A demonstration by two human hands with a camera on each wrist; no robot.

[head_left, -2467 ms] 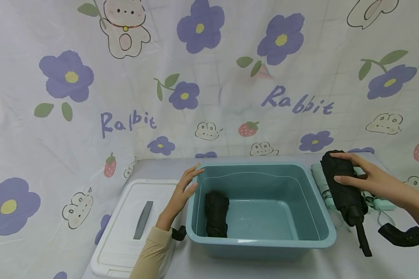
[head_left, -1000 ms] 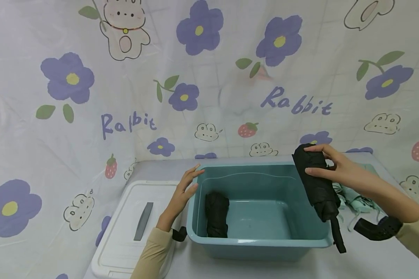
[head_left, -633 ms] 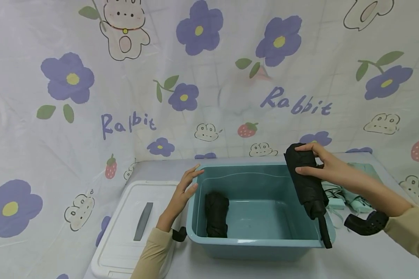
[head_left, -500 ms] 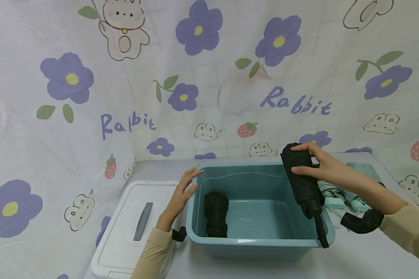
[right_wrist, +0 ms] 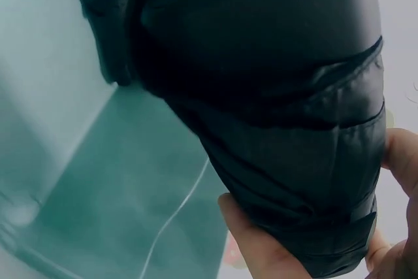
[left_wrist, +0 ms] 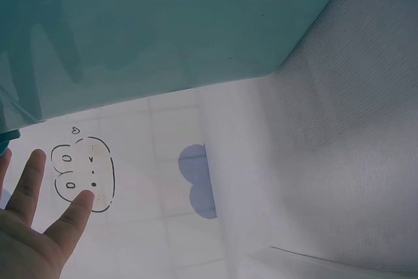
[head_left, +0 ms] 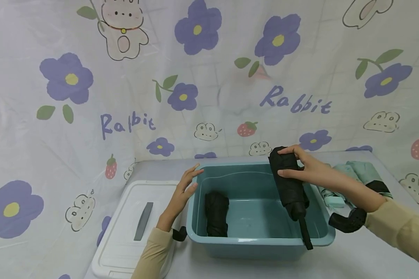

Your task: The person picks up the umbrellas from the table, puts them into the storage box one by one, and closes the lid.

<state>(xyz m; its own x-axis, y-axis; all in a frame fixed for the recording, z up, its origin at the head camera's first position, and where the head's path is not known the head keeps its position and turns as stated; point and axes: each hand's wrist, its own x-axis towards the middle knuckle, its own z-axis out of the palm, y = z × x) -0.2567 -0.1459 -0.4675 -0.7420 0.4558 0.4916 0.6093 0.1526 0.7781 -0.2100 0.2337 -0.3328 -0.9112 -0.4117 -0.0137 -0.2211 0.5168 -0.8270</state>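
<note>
**Lowering the second umbrella into the bin**

Over the right half of the teal bin (head_left: 262, 242), the right hand (head_left: 307, 170) had its grip closed around the upper end of a folded black umbrella (head_left: 289, 186), fingers and thumb curled round the fabric. The umbrella hung tilted, its handle (head_left: 305, 234) pointing toward 6 o'clock and crossing the front rim, so it was in the air and not yet lying inside. In the right wrist view the same black umbrella (right_wrist: 274, 115) filled the picture, with the fingers (right_wrist: 261, 246) under it and the teal floor below.

The left hand (head_left: 181, 193) lay with straight, released fingers at 9 o'clock of the bin, at its left wall, holding nothing; whether the fingertips really touched the wall I could not tell.

A second black umbrella (head_left: 216, 213) already lay inside along the left wall. To do this step well, I judged that the handle should be brought inside the front rim first. Then the held umbrella should be turned parallel to the one inside and laid just beside it, not on top. The grip should loosen only when the fabric rested on the floor of the bin, while the left hand steadied the wall.

At 3 o'clock on the counter (head_left: 352, 259) lay a mint green umbrella (head_left: 356, 174), and at 9 o'clock the white lid (head_left: 125, 228).
</note>
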